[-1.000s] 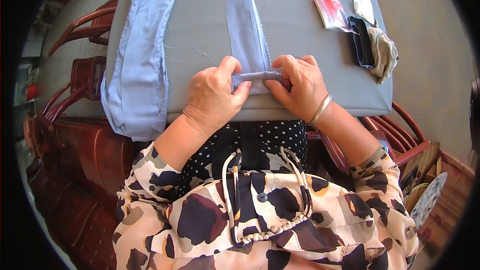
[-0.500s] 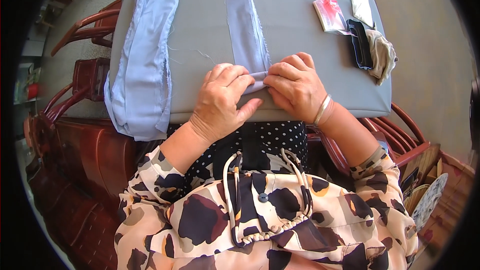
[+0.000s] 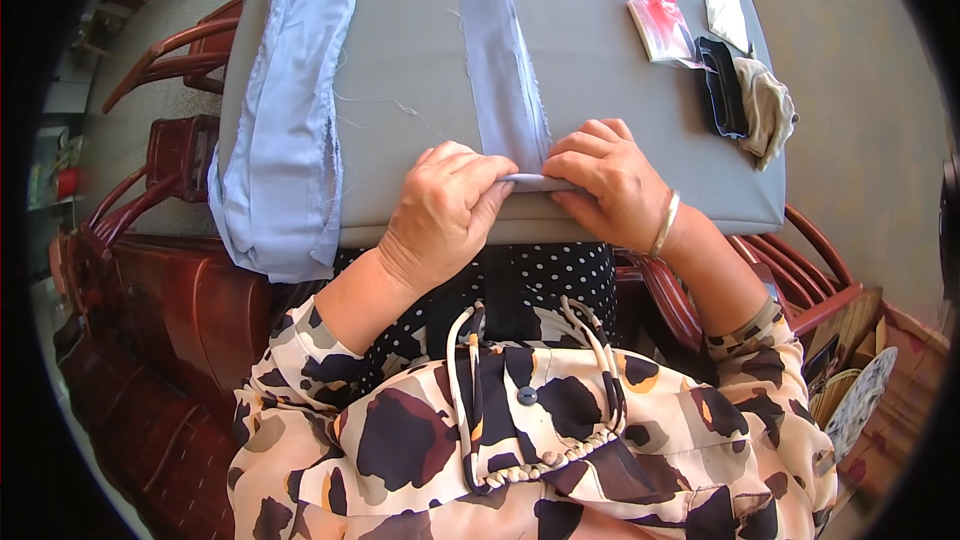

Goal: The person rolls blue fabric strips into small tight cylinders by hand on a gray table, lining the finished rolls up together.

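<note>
The left hand [image 3: 447, 198] pinches the left end of a small fold, with its thumb below and its fingers on top; the right hand [image 3: 613, 185] pinches the right end the same way; both hands hold on to one thing, a pale blue strip [image 3: 503, 70]; its near end is folded into a thin roll that shows between the two hands, close to the near edge of the grey table [image 3: 400, 180]; the rest of the strip lies flat and runs away from the person, up to the top of the view; its right edge is frayed.

To the left, well apart from the hands, lies a long heap of pale blue cloth [image 3: 290, 120]; it has frayed edges too, and its low end hangs over the table's near edge; a loose thread [image 3: 408, 108] lies between the cloth and the strip.

On the right side of the table are a pink and white pack [image 3: 660, 27], a white bag [image 3: 724, 3], a black box [image 3: 722, 87] and a tan rag [image 3: 765, 110]; the rag is just beside the box; a bangle [image 3: 666, 223] is on the right wrist.
</note>
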`<move>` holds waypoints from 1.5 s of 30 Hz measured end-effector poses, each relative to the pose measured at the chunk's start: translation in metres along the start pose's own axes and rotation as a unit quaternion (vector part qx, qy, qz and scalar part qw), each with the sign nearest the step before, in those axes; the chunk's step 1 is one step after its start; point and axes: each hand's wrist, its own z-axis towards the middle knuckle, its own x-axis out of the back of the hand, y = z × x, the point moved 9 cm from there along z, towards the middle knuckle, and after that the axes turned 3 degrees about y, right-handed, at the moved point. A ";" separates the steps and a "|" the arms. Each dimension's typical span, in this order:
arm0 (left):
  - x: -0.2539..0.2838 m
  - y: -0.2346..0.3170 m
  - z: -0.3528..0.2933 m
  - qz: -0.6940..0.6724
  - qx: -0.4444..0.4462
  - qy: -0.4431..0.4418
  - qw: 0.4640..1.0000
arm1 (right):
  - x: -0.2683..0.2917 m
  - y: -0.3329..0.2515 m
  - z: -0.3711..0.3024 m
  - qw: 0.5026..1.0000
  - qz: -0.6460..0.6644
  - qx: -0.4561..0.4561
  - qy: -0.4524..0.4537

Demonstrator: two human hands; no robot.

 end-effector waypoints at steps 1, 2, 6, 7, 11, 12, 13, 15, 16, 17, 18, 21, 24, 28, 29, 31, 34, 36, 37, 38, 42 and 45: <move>0.000 -0.001 0.000 -0.001 0.001 0.000 1.000 | -0.001 0.004 0.000 1.000 0.018 -0.013 -0.004; 0.000 -0.002 0.001 0.005 0.004 0.007 1.000 | -0.003 0.007 0.000 0.999 0.036 -0.025 -0.008; 0.003 -0.008 0.002 0.027 0.027 0.029 0.999 | -0.001 0.016 0.000 0.995 0.066 -0.078 0.014; 0.002 -0.008 0.003 0.026 0.027 0.029 0.999 | -0.001 0.019 0.000 0.993 0.064 -0.095 0.031; -0.001 -0.017 0.007 0.050 0.072 0.036 0.996 | 0.001 0.021 0.002 0.986 0.023 -0.155 0.060; -0.001 -0.021 0.008 0.057 0.095 0.039 0.993 | 0.000 0.021 0.002 0.986 0.021 -0.155 0.060; -0.002 -0.022 0.008 0.057 0.095 0.039 0.993 | -0.002 0.023 0.002 0.986 -0.004 -0.157 0.063; -0.002 -0.029 0.008 0.072 0.134 0.038 0.988 | -0.004 0.026 0.001 0.985 -0.029 -0.157 0.067; -0.003 -0.030 0.007 0.073 0.134 0.038 0.987 | -0.005 0.028 0.000 0.984 -0.039 -0.161 0.068; 0.001 -0.027 0.007 0.083 0.109 0.055 0.989 | -0.005 0.029 0.001 0.983 -0.049 -0.164 0.068; 0.004 -0.024 0.006 0.093 0.084 0.072 0.990 | -0.007 0.030 0.001 0.984 -0.047 -0.161 0.067; 0.008 -0.017 0.008 0.090 0.024 0.109 0.990 | 0.006 0.024 -0.002 0.988 -0.060 -0.123 0.075; 0.003 -0.015 0.008 0.094 0.016 0.091 0.991 | 0.013 -0.002 0.001 0.995 -0.057 0.013 0.083; 0.002 -0.015 0.006 0.108 0.016 0.085 0.990 | -0.005 -0.004 0.003 0.987 -0.121 0.040 0.098; 0.004 -0.008 0.006 0.100 -0.005 0.088 0.991 | -0.007 -0.003 0.004 0.988 -0.117 0.041 0.095; 0.005 0.002 0.006 0.092 -0.027 0.091 0.991 | -0.006 -0.003 0.005 0.988 -0.116 0.041 0.092; 0.002 0.008 0.006 0.075 -0.046 0.077 0.993 | 0.007 -0.001 0.007 0.993 -0.074 0.019 0.087; -0.003 0.004 0.002 0.067 -0.075 0.056 0.993 | 0.004 -0.001 0.008 0.998 -0.051 0.014 0.034; -0.001 0.005 0.000 0.068 -0.073 0.056 0.993 | 0.007 -0.002 0.007 0.998 -0.049 0.015 0.034; -0.002 0.007 -0.002 0.064 -0.069 0.037 0.995 | 0.005 -0.003 0.007 1.000 -0.025 0.011 0.004; -0.003 0.003 0.001 0.027 -0.035 0.000 0.999 | 0.002 0.002 0.003 1.000 0.017 -0.017 0.015; -0.003 -0.009 0.005 0.010 0.034 -0.008 0.999 | 0.002 0.011 0.001 0.997 0.021 -0.063 0.044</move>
